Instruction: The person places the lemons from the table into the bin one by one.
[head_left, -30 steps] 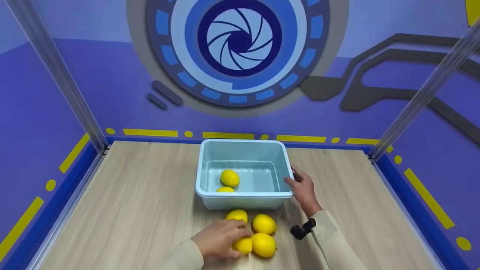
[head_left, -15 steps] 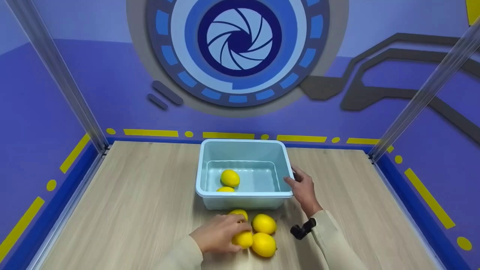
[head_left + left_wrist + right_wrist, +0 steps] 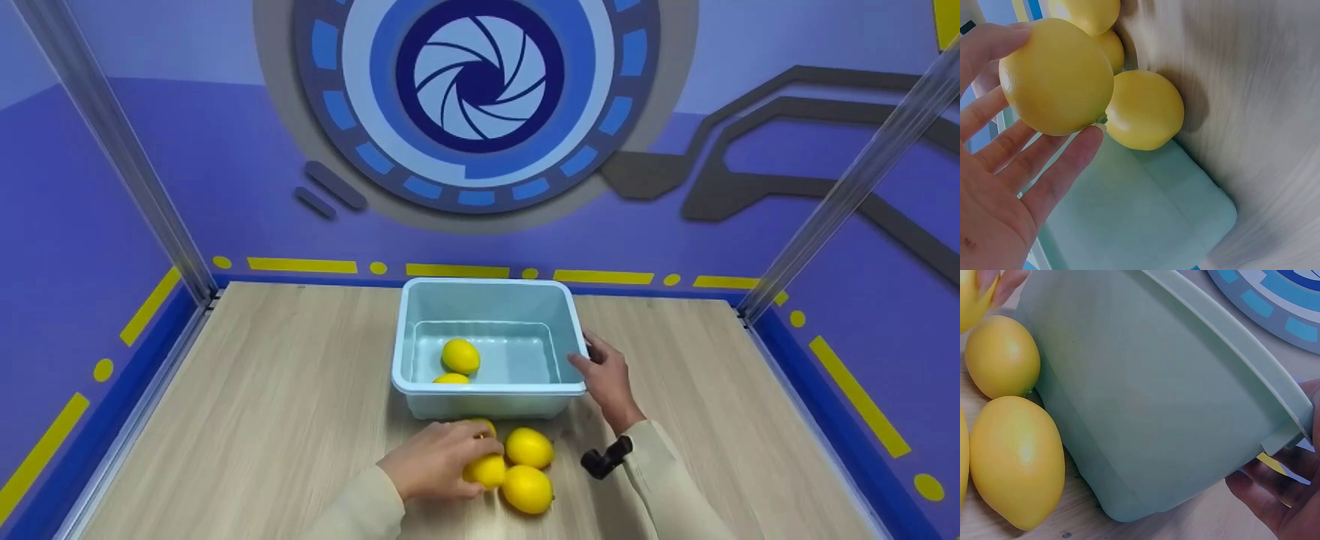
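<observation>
My left hand (image 3: 439,461) holds a lemon (image 3: 1055,76) between thumb and fingertips, just in front of the pale blue plastic bin (image 3: 487,405). Another lemon (image 3: 1145,109) is right by the bin's front wall, mostly covered by that hand in the head view. Two more lie to the right of the hand, a farther lemon (image 3: 530,448) and a nearer lemon (image 3: 527,490). Inside the bin are a fully visible lemon (image 3: 460,356) and a lemon (image 3: 451,379) partly hidden by the front rim. My right hand (image 3: 609,379) grips the bin's right rim, thumb over the top and fingers beneath outside.
The bin stands on a wood-grain table (image 3: 300,390), close to the blue back wall (image 3: 225,165). Metal posts rise at both back corners, including the left post (image 3: 135,150). A black device (image 3: 606,457) is strapped to the right wrist.
My left hand has edged forward toward the bin, and the lemon it holds has shifted slightly the same way. The right hand and the bin have stayed still.
</observation>
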Available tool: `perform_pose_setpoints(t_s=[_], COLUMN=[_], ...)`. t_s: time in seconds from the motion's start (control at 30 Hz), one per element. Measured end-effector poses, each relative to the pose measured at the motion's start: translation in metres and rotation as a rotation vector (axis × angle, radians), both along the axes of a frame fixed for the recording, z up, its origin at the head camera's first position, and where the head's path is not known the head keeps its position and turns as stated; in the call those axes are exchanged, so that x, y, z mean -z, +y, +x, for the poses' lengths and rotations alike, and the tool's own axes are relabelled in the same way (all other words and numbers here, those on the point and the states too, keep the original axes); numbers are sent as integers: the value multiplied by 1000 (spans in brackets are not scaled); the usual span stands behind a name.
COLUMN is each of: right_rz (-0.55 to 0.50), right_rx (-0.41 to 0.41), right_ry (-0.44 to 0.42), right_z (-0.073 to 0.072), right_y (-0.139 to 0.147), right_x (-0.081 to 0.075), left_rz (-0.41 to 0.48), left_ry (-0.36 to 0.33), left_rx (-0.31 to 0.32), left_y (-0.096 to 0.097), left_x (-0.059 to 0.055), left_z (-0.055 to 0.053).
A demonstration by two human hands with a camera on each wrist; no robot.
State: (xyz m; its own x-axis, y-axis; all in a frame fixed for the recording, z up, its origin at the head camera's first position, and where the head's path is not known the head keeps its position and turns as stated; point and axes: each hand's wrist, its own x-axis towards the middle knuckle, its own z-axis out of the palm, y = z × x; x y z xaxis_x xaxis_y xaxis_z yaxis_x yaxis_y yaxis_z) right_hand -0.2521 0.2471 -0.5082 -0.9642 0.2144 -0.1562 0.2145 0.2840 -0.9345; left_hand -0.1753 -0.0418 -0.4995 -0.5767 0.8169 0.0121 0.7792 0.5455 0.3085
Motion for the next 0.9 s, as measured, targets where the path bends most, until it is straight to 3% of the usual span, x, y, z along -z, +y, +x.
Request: perform_pose_setpoints(t_s=[0.53, 0.9], right_rz=[23, 15], right_rx=[13, 11], right_ry=[35, 30], right_z=[0, 2], right_y=[0, -1], right_x=[3, 0], left_rz=[15, 14], left_ry=[18, -17], left_rx=[8, -3], left_y=[-3, -1], left_x=[-8, -18], left_z=[-3, -5])
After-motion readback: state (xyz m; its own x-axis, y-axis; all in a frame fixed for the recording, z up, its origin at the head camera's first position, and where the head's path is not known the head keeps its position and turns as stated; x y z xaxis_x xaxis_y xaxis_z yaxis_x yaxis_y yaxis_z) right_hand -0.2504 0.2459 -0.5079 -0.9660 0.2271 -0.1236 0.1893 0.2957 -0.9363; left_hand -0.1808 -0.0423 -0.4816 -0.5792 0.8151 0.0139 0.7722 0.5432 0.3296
